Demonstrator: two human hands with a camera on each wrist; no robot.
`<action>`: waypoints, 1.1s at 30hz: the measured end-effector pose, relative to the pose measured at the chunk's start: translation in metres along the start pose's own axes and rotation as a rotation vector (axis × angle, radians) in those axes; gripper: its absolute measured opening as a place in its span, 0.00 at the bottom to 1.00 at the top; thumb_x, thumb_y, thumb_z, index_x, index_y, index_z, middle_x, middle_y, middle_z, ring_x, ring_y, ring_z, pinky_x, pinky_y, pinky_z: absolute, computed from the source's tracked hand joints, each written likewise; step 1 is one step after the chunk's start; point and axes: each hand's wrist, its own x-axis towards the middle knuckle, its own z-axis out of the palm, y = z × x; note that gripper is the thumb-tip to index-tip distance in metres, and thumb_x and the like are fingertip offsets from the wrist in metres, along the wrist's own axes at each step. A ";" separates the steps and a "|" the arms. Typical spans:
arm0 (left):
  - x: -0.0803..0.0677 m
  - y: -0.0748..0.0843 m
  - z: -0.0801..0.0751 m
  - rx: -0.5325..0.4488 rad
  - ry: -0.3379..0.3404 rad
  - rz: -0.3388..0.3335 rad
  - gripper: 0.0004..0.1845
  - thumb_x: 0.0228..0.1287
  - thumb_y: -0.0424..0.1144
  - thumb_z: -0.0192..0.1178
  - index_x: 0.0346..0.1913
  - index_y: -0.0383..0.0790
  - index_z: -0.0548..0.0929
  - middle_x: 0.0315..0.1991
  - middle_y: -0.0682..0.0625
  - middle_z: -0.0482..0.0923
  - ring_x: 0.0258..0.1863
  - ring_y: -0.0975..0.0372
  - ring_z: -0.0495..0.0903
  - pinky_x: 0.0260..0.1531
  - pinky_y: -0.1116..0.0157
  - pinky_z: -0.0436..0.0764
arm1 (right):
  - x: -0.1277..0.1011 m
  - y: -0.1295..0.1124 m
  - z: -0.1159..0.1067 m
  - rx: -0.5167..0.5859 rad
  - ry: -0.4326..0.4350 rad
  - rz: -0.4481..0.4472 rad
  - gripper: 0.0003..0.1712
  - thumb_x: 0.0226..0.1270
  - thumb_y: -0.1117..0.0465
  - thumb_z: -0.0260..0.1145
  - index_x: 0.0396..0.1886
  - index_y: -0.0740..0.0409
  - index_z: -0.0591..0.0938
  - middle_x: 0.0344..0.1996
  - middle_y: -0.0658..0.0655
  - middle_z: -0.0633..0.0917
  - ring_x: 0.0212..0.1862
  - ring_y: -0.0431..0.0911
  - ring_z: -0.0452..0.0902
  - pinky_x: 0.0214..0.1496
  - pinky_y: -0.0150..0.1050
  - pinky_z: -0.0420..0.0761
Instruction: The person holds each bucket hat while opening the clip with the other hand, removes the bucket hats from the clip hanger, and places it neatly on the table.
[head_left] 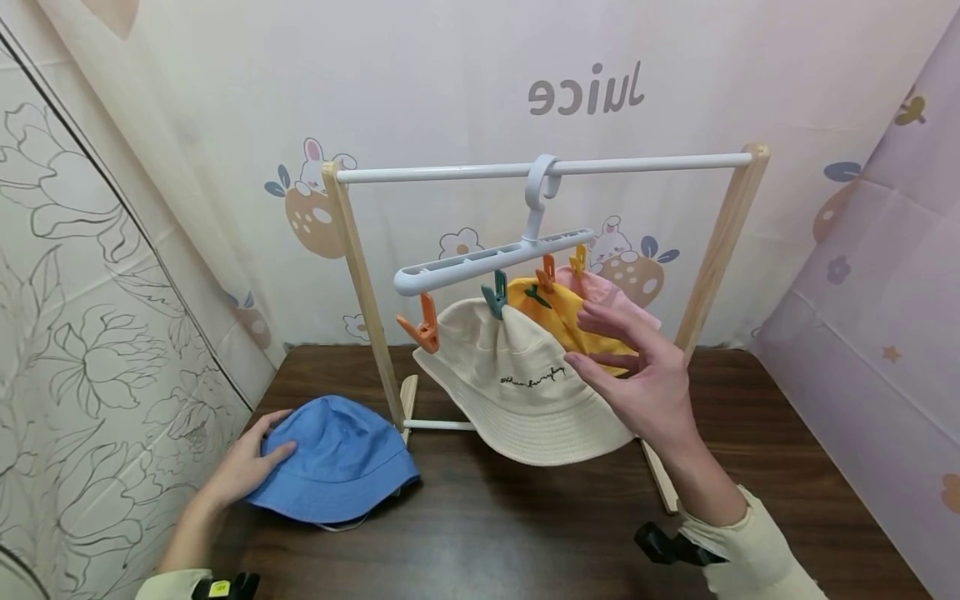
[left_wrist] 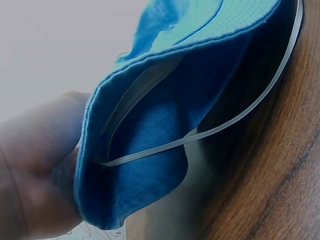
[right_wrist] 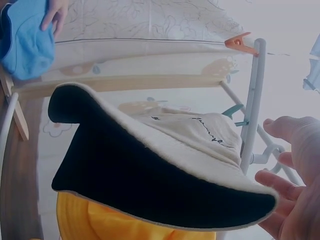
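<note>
My left hand (head_left: pixel 251 458) grips a blue bucket hat (head_left: pixel 333 454) at its left side, thumb over the fabric. In the left wrist view, the hat's dark blue inside and a thin white elastic cord (left_wrist: pixel 220 129) show. My right hand (head_left: pixel 648 379), fingers loosely bent and apart with nothing between them, is beside a cream bucket hat (head_left: pixel 536 417) with black script. That hat hangs by a green clip (head_left: pixel 495 294) from a white clip hanger (head_left: pixel 480 265). Behind it hang a yellow hat (head_left: pixel 558 317) and a pink hat (head_left: pixel 607 293), partly hidden by the cream hat and my right hand.
An orange clip (head_left: pixel 423 323) with nothing in it hangs at the hanger's near left end. The hanger hooks over the white bar (head_left: pixel 450 173) of a wooden-legged rack (head_left: pixel 363 300) on the dark wooden table (head_left: pixel 480 533). Printed curtains stand behind and at both sides.
</note>
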 end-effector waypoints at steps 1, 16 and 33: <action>0.000 0.000 0.000 -0.004 0.006 0.002 0.34 0.84 0.39 0.66 0.83 0.31 0.68 0.56 0.32 0.84 0.53 0.47 0.83 0.50 0.52 0.79 | 0.000 0.000 0.000 -0.002 0.001 -0.003 0.36 0.61 0.80 0.81 0.70 0.61 0.87 0.61 0.37 0.90 0.59 0.26 0.90 0.47 0.27 0.91; 0.004 0.001 -0.004 -0.019 0.061 0.039 0.29 0.84 0.36 0.65 0.79 0.30 0.73 0.61 0.29 0.86 0.57 0.44 0.86 0.53 0.55 0.80 | 0.004 0.000 0.000 -0.021 0.000 -0.007 0.36 0.61 0.78 0.82 0.70 0.60 0.88 0.59 0.27 0.88 0.58 0.26 0.89 0.46 0.26 0.91; 0.002 -0.003 -0.006 0.003 0.051 -0.029 0.28 0.88 0.44 0.60 0.77 0.26 0.75 0.67 0.21 0.82 0.64 0.31 0.84 0.59 0.40 0.84 | 0.003 -0.001 0.000 -0.015 -0.005 0.017 0.35 0.63 0.77 0.82 0.70 0.59 0.88 0.60 0.31 0.88 0.59 0.26 0.89 0.47 0.26 0.90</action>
